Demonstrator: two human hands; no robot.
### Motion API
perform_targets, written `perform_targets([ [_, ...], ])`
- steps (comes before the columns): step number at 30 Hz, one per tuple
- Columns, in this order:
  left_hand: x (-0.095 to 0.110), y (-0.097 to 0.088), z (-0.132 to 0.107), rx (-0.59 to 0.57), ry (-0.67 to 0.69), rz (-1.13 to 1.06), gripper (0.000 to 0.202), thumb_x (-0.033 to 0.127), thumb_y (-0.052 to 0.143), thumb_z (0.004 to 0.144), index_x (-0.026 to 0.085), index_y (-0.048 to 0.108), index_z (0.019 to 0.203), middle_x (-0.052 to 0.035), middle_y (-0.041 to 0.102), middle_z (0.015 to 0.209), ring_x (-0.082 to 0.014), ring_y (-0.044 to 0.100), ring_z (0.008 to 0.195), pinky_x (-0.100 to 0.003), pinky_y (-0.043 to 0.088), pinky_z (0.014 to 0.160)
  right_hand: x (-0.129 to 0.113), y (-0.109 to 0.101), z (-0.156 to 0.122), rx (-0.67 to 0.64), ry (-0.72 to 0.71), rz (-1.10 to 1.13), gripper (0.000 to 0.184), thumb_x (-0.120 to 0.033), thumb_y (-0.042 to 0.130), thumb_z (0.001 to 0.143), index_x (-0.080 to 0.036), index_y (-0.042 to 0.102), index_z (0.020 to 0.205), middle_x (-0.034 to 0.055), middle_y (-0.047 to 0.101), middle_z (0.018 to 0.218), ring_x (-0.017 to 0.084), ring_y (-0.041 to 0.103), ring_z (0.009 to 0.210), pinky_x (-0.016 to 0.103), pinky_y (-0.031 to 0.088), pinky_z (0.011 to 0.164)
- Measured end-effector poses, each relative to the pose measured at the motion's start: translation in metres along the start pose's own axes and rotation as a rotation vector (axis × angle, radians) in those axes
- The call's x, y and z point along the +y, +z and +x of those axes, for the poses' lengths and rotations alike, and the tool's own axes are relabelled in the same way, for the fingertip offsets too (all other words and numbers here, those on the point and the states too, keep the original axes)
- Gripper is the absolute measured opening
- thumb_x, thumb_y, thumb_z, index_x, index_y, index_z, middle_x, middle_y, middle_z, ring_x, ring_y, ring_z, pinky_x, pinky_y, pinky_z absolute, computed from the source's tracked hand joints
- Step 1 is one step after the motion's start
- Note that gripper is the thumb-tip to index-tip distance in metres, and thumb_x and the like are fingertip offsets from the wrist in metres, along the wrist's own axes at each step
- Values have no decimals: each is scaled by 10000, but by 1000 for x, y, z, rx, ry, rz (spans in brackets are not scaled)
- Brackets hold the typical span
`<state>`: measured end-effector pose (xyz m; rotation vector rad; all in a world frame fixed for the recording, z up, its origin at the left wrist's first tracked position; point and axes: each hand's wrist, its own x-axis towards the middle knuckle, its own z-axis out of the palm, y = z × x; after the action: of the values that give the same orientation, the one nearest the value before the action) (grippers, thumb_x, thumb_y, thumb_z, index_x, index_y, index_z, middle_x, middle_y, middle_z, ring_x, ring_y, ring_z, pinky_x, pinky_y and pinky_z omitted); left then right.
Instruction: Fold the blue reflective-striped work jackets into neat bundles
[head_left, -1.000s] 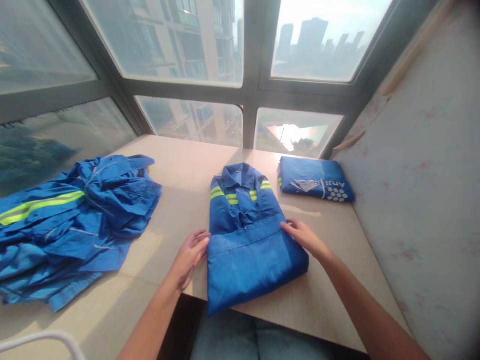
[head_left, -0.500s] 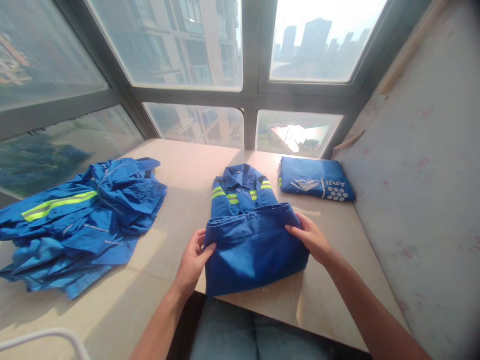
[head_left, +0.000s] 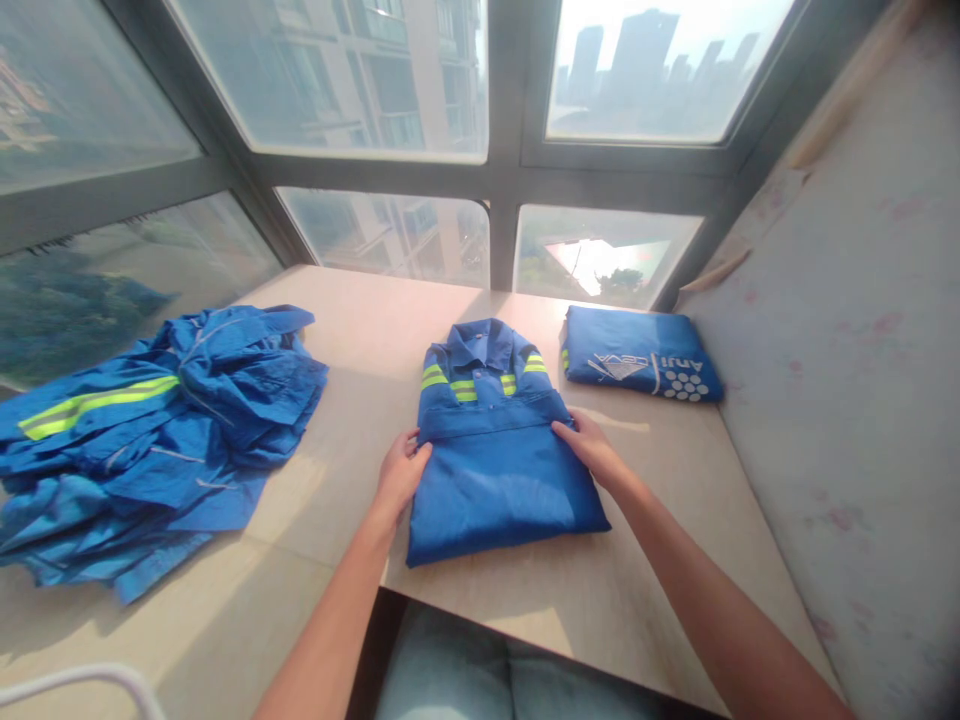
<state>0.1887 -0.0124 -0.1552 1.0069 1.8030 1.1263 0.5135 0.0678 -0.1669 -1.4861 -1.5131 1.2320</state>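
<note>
A blue work jacket (head_left: 506,480) with yellow-green reflective bands lies in front of me, collar toward the window. Its lower part is folded up over the front, below the bands. My left hand (head_left: 401,472) pinches the left edge of the fold, thumb on top and fingers partly hidden at the side. At the right edge, my right hand (head_left: 592,448) grips the fold in the same way, its fingertips tucked out of sight.
On the left lies a crumpled blue garment (head_left: 217,420) with a reflective stripe. A neatly folded blue garment (head_left: 637,350) with white lettering rests by the wall (head_left: 862,400). A white curved bar (head_left: 90,678) crosses the bottom left corner of the wooden surface (head_left: 360,310).
Both hands have moved forward and down with the fold, which was raised before and now lies flat on the jacket. The view has shifted slightly.
</note>
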Motion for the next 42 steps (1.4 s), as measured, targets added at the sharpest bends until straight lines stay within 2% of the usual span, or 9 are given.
perform_targets([
  [3,7,-6,-8,74,99,297,429,284,582,863,179,551,1278,-125,708,1123,-244,705,947,-396,559,875,-1,-2,-4,124,-91,-221,470,-409,560,851,-158,624,1243,117,713,1112,289,676,985,458,538,898],
  [6,28,1,-19,165,404,596,453,276,546,884,168,548,1324,-157,633,1279,-279,638,1120,-450,500,996,-18,2,-8,250,-335,-456,453,-344,508,905,-134,595,1297,167,641,1266,296,619,1128,465,487,996],
  [9,49,21,-28,19,782,838,489,331,508,934,222,518,1410,-117,529,1451,-314,427,1380,-553,292,1167,-39,14,-8,128,-656,-640,384,-301,455,964,-208,611,1302,102,591,1378,267,483,1319,456,370,1129],
  [12,51,40,-25,-193,952,1032,546,471,505,946,311,466,1466,-49,421,1556,-340,265,1474,-638,59,1199,-47,33,-2,-93,-787,-808,379,-334,472,979,-256,609,1323,58,553,1438,288,383,1405,536,233,1191],
  [18,11,51,-2,-222,904,1115,619,471,488,953,310,351,1535,-49,289,1624,-352,209,1493,-622,61,1193,-28,57,8,-156,-755,-932,486,-358,413,1004,-226,473,1468,89,405,1557,308,297,1458,569,156,1200],
  [24,7,49,-4,-192,937,1110,637,451,503,948,323,321,1546,-51,293,1623,-351,195,1496,-617,49,1195,-29,56,3,-122,-751,-910,482,-357,423,1003,-223,486,1461,111,360,1579,306,254,1483,555,162,1205],
  [31,3,48,-26,-191,943,1125,638,496,453,961,314,301,1554,-62,269,1631,-360,206,1486,-628,59,1185,-42,50,-61,-153,-737,-873,599,-480,519,950,-235,440,1491,126,267,1617,359,215,1489,612,166,1186],
  [35,4,48,-31,-190,931,1146,630,447,470,955,312,312,1551,-63,258,1635,-364,208,1484,-629,73,1180,-30,54,-103,-226,-768,-868,623,-469,508,953,-262,378,1527,104,270,1619,344,249,1480,599,185,1190],
  [42,7,48,-35,-189,935,1153,640,444,486,948,312,313,1550,-63,254,1637,-360,213,1481,-625,92,1180,-11,61,-116,-171,-745,-849,624,-430,492,967,-276,331,1549,97,320,1599,320,305,1463,563,234,1190],
])
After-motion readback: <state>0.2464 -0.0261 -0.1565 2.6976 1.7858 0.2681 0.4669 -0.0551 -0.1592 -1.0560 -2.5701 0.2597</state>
